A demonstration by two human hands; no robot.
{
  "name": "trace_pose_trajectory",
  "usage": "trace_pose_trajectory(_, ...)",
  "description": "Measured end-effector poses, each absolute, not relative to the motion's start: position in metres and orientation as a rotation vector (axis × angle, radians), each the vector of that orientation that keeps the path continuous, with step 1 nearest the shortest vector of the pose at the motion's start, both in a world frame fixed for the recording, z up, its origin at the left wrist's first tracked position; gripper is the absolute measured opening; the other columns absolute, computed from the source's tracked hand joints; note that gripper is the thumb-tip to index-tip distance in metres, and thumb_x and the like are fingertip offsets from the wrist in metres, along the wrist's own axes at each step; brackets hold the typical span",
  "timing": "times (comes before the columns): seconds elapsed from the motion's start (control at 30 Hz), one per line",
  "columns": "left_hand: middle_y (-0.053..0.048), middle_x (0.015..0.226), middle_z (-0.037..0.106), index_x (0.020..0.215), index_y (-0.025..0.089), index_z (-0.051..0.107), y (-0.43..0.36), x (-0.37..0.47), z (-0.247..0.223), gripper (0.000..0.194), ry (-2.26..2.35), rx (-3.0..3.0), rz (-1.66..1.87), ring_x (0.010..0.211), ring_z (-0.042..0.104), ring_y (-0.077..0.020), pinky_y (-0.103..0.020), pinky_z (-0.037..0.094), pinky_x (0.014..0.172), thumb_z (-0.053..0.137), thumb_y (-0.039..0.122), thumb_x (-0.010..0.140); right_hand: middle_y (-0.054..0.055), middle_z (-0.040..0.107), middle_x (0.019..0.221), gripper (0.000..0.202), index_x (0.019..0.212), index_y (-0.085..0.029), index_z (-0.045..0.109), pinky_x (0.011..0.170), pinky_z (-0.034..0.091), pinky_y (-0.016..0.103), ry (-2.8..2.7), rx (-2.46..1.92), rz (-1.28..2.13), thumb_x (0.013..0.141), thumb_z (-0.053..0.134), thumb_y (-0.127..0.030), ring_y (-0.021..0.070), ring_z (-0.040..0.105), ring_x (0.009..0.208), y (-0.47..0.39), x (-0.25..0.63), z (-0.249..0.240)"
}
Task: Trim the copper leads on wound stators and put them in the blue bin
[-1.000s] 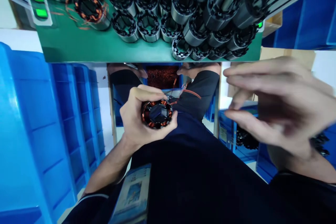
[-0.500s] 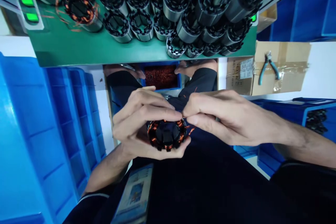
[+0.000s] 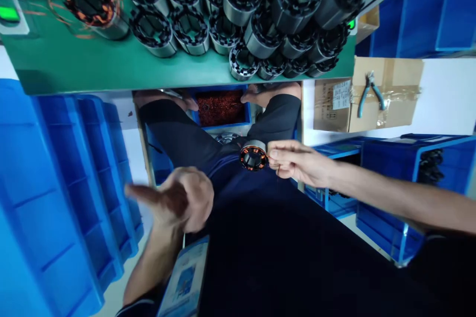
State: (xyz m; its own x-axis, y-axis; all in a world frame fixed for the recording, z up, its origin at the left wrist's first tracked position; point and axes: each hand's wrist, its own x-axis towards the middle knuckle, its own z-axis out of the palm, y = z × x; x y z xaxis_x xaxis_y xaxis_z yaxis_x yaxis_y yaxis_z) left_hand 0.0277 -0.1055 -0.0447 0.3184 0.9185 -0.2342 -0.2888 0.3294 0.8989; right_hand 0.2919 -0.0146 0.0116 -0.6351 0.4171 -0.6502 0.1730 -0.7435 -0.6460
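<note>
R hand (image 3: 297, 166) pinching stator (image 3: 253, 157); L hand (image 3: 182, 198) prob empty

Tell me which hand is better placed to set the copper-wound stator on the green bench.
Right, probably. The right hand already pinches the wound stator by its side, below the green bench. The left hand is open, empty and away from it, beside the blue bins.
</note>
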Motion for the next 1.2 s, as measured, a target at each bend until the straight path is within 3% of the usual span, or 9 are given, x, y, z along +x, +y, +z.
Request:
trace_pose_trajectory(0.07,-0.006,0.095,0.081,0.115,0.03,0.079,-0.099,0.026,-0.045,0.07,1.021,1.054,1.037,0.082,0.079,-0.0248,-0.037,0.066,0.078,0.087,0.08,0.066,-0.008,0.039,0.07,0.046,0.079,-0.021,0.045,0.049,0.025,0.019,-0.634,-1.338,2.554,0.089,0.082,-0.048,0.0063,0.029,0.058,-0.03,0.291,0.005)
trace_pose_trajectory(0.17,-0.008,0.129,0.078,0.125,0.032,0.076,-0.075,0.036,-0.04,0.069,1.096,1.653,1.042,0.12,0.075,-0.0304,-0.046,0.058,0.111,0.099,0.057,0.065,-0.006,0.045,0.073,0.039,0.084,-0.021,0.049,0.048,0.029,0.018,-0.821,-1.229,2.609,0.096,0.075,-0.047,0.0058,0.03,0.056,-0.027,0.286,0.02)
trace_pose_trajectory(0.3,-0.006,0.1,0.082,0.115,0.024,0.075,-0.051,0.055,-0.017,0.046,0.848,1.374,0.778,0.088,0.081,-0.0253,-0.037,0.065,0.083,0.079,0.061,0.088,-0.004,0.051,0.07,0.026,0.089,-0.022,0.058,0.055,0.042,0.023,-2.174,-0.923,2.025,0.11,0.053,-0.037,0.0093,0.041,0.057,0.009,0.287,0.065)
trace_pose_trajectory(0.4,-0.01,0.089,0.081,0.113,0.019,0.072,-0.05,0.059,0.003,0.056,0.586,0.978,0.422,0.07,0.078,-0.0254,-0.035,0.063,0.062,0.046,0.068,0.104,-0.002,0.051,0.066,0.032,0.079,-0.024,0.061,0.064,0.047,0.029,-2.786,-0.707,1.4,0.108,0.049,-0.021,0.0133,0.043,0.063,0.037,0.297,0.096)
trace_pose_trajectory(0.5,-0.01,0.111,0.08,0.123,0.022,0.068,-0.05,0.053,0.011,0.042,0.911,1.377,0.628,0.095,0.08,-0.0272,-0.038,0.066,0.083,0.076,0.05,0.093,-0.002,0.066,0.079,0.028,0.094,-0.027,0.072,0.081,0.052,0.038,-2.942,-0.579,0.732,0.108,0.057,-0.045,0.0156,0.056,0.078,0.058,0.31,0.117)
trace_pose_trajectory(0.63,-0.007,0.137,0.074,0.126,0.031,0.068,-0.045,0.04,0.008,0.046,1.03,2.187,1.066,0.117,0.075,-0.0271,-0.04,0.064,0.099,0.085,0.022,0.083,0.003,0.077,0.114,0.045,0.121,-0.024,0.076,0.086,0.058,0.033,-2.488,-0.998,1.515,0.097,0.069,-0.062,0.0161,0.071,0.099,0.068,0.318,0.115)
trace_pose_trajectory(0.83,0.005,0.121,0.078,0.114,0.04,0.073,-0.032,0.04,0.01,0.042,0.721,2.491,1.138,0.11,0.079,-0.0247,-0.042,0.068,0.097,0.085,0.019,0.08,0.008,0.079,0.099,0.033,0.104,-0.016,0.075,0.07,0.061,0.027,-1.367,-0.95,3.003,0.099,0.073,-0.048,0.0147,0.076,0.08,0.038,0.301,0.06)
trace_pose_trajectory(1.03,0.006,0.095,0.078,0.089,0.036,0.073,-0.035,0.032,0.01,0.024,0.99,1.919,0.92,0.09,0.08,-0.0249,-0.047,0.071,0.091,0.091,0.032,0.074,-0.002,0.063,0.076,0.038,0.096,-0.015,0.069,0.062,0.053,0.023,-1.272,-0.999,2.984,0.095,0.076,-0.053,0.0091,0.06,0.065,0.025,0.289,0.049)
trace_pose_trajectory(1.2,-0.001,0.099,0.078,0.104,0.031,0.072,-0.051,0.023,0.001,0.036,1.098,1.949,0.899,0.093,0.078,-0.0255,-0.045,0.064,0.099,0.09,0.043,0.075,-0.006,0.046,0.065,0.033,0.078,-0.02,0.057,0.056,0.037,0.024,-2.337,-0.731,2.036,0.106,0.062,-0.037,0.0083,0.041,0.058,0.032,0.277,0.064)
